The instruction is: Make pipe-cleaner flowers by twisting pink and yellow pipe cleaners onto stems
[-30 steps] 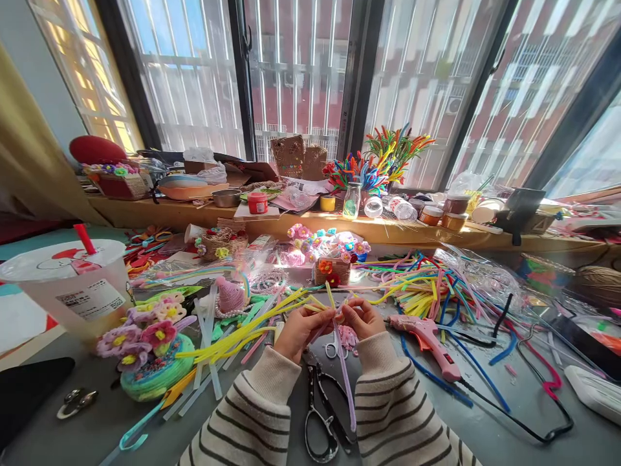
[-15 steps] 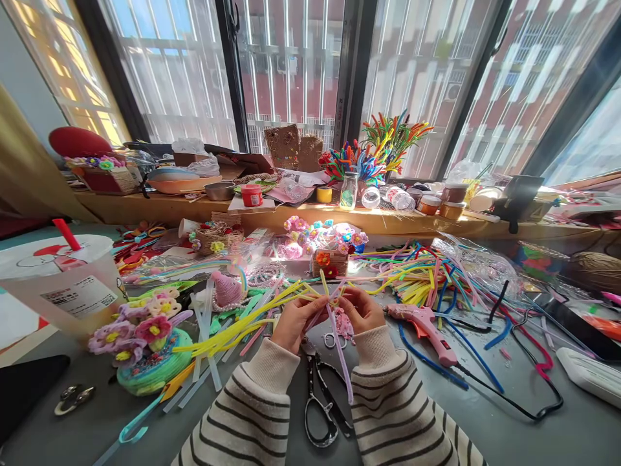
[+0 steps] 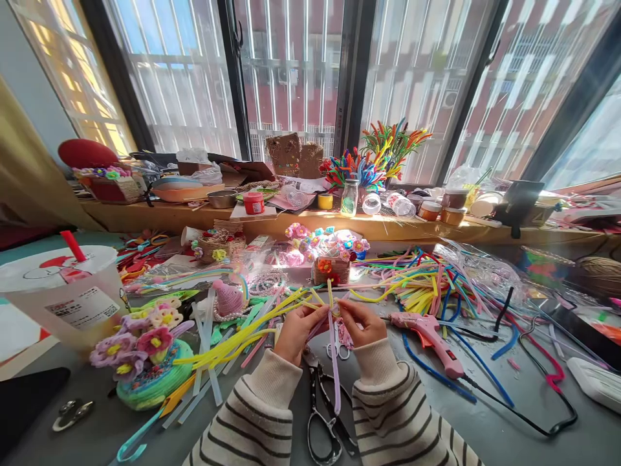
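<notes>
Between my two hands are yellow and lilac pipe cleaners, crossed and bent together at the fingertips. My left hand pinches them from the left, with yellow ends poking up past the fingers. From the right, my right hand closes thumb and finger on the same crossing. A long lilac stem hangs straight down between the wrists. Below it lie black-handled scissors, partly covered by my left sleeve. A smaller pair of scissors with white handles lies just behind, beside some pink bits.
A pink glue gun and its cord lie to the right. Yellow pipe cleaners and clear glue sticks spread to the left, near a green pot of flowers and a drink cup. A small flower basket stands ahead.
The view has tilted slightly upward, so everything sits a little lower. Both hands keep their pinch on the pipe cleaners; the hanging lilac stem has swung a little toward upright.
</notes>
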A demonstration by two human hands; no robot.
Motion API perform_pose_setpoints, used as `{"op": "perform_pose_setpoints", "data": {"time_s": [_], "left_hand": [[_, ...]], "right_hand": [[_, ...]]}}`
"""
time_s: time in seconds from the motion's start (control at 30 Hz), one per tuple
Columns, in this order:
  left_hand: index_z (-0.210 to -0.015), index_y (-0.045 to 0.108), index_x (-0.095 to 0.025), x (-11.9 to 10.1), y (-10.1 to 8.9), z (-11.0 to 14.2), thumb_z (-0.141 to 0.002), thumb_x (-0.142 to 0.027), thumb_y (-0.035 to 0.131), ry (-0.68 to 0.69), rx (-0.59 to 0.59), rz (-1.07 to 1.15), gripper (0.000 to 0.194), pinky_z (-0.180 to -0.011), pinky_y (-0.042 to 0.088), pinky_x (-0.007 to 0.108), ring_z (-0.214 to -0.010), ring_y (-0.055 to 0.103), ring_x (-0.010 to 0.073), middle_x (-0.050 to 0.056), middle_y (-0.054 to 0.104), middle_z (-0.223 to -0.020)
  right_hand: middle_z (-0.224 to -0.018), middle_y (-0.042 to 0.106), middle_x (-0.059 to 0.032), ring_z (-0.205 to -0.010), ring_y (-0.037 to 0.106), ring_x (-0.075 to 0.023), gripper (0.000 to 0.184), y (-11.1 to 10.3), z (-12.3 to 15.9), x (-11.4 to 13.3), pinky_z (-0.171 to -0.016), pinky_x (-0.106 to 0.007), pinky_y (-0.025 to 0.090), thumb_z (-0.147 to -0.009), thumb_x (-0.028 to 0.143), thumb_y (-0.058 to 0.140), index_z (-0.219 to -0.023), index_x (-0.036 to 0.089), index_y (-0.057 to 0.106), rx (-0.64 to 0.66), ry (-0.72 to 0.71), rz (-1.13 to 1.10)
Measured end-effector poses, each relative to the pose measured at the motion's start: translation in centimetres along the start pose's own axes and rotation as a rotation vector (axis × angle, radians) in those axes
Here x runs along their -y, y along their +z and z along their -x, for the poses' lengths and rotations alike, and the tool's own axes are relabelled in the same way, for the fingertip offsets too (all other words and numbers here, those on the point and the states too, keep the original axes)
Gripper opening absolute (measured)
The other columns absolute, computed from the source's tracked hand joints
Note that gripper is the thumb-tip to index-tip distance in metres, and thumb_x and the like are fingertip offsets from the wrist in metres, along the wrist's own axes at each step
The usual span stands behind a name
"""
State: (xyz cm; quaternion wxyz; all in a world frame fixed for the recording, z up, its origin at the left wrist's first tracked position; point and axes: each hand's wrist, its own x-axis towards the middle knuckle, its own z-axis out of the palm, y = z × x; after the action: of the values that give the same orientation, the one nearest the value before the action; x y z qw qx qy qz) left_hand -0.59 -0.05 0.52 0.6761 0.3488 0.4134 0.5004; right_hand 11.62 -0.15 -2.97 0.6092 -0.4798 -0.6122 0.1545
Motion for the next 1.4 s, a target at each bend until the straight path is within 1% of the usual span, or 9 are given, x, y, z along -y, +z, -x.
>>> {"op": "perform_pose_setpoints", "data": {"time_s": [0.1, 0.2, 0.3, 0.53, 0.7, 0.87, 0.97, 1.1, 1.4], "left_hand": [[-0.064, 0.061, -0.010, 0.0, 0.1, 0.1, -0.052, -0.018, 0.068, 0.005, -0.007, -0.002, 0.015, -0.056, 0.048, 0.021, -0.057, 0.060, 0.0139, 0.004, 0.065, -0.061], [-0.062, 0.061, -0.010, -0.1, 0.1, 0.1, -0.051, -0.018, 0.069, 0.021, -0.026, 0.009, 0.016, -0.058, 0.049, 0.022, -0.055, 0.060, 0.0133, 0.004, 0.065, -0.059], [-0.061, 0.060, -0.010, 0.0, 0.1, 0.0, -0.050, -0.019, 0.069, 0.041, -0.021, 0.019, 0.016, -0.056, 0.049, 0.020, -0.051, 0.059, 0.0112, 0.003, 0.064, -0.057], [-0.060, 0.061, -0.011, 0.0, 0.0, 0.0, -0.049, -0.019, 0.070, 0.064, 0.006, 0.001, 0.016, -0.055, 0.048, 0.021, -0.051, 0.058, 0.0106, 0.001, 0.063, -0.056], [-0.060, 0.061, -0.010, 0.2, -0.2, -0.2, -0.048, -0.019, 0.070, 0.052, -0.012, 0.006, 0.018, -0.055, 0.049, 0.020, -0.052, 0.058, 0.0111, 0.001, 0.063, -0.055], [-0.061, 0.060, -0.010, 0.2, -0.1, -0.2, -0.048, -0.018, 0.070, 0.058, -0.022, 0.011, 0.018, -0.055, 0.049, 0.021, -0.053, 0.059, 0.0117, 0.002, 0.064, -0.057], [-0.060, 0.060, -0.010, 0.0, 0.1, 0.0, -0.049, -0.017, 0.070, 0.057, -0.023, 0.008, 0.016, -0.055, 0.049, 0.021, -0.052, 0.059, 0.0116, 0.002, 0.064, -0.055], [-0.059, 0.060, -0.010, -0.2, 0.2, 0.2, -0.048, -0.017, 0.070, 0.050, -0.041, 0.011, 0.016, -0.053, 0.049, 0.020, -0.050, 0.058, 0.0109, 0.001, 0.062, -0.053], [-0.060, 0.061, -0.012, -0.3, 0.0, 0.3, -0.052, -0.019, 0.067, -0.021, -0.018, 0.021, 0.012, -0.056, 0.047, 0.021, -0.055, 0.058, 0.0115, 0.002, 0.063, -0.058]], "right_hand": [[-0.067, 0.063, -0.0031, -0.060, 0.058, -0.0146, 0.021, 0.0, 0.0, 0.3, -0.055, -0.024, 0.046, -0.071, 0.026, 0.048, -0.083, 0.019, 0.063, -0.003, -0.072, 0.044], [-0.062, 0.062, -0.0010, -0.052, 0.057, -0.0125, 0.021, -0.1, 0.0, 0.7, -0.051, -0.022, 0.046, -0.070, 0.025, 0.049, -0.088, 0.018, 0.058, -0.019, -0.003, 0.005], [-0.059, 0.062, -0.0006, -0.050, 0.057, -0.0121, 0.015, -0.3, 0.1, 1.2, -0.051, -0.022, 0.046, -0.070, 0.024, 0.050, -0.080, 0.017, 0.057, -0.024, 0.016, 0.010], [-0.061, 0.060, -0.0023, -0.051, 0.052, -0.0118, 0.018, -0.9, -0.1, 1.2, -0.050, -0.022, 0.044, -0.071, 0.018, 0.046, -0.078, 0.018, 0.063, 0.047, -0.243, 0.218], [-0.063, 0.059, -0.0042, -0.060, 0.052, -0.0148, 0.019, -1.1, -0.1, 1.4, -0.056, -0.025, 0.043, -0.072, 0.016, 0.046, -0.079, 0.017, 0.063, 0.125, -0.338, 0.310], [-0.064, 0.061, -0.0026, -0.056, 0.053, -0.0134, 0.020, -1.0, 0.2, 1.9, -0.058, -0.025, 0.044, -0.071, 0.015, 0.048, -0.089, 0.015, 0.057, -0.001, -0.268, 0.244], [-0.064, 0.062, -0.0024, -0.055, 0.054, -0.0126, 0.013, -1.0, 0.2, 1.9, -0.055, -0.023, 0.044, -0.070, 0.016, 0.050, -0.079, 0.016, 0.058, -0.015, -0.228, 0.200], [-0.063, 0.060, -0.0033, -0.058, 0.054, -0.0142, 0.013, -1.1, 0.1, 1.5, -0.054, -0.024, 0.043, -0.070, 0.016, 0.048, -0.073, 0.017, 0.061, 0.059, -0.283, 0.227], [-0.061, 0.058, -0.0035, -0.059, 0.048, -0.0155, 0.016, -1.0, -0.1, 0.7, -0.056, -0.026, 0.040, -0.071, 0.013, 0.044, -0.073, 0.017, 0.060, 0.086, -0.444, 0.348]]}}
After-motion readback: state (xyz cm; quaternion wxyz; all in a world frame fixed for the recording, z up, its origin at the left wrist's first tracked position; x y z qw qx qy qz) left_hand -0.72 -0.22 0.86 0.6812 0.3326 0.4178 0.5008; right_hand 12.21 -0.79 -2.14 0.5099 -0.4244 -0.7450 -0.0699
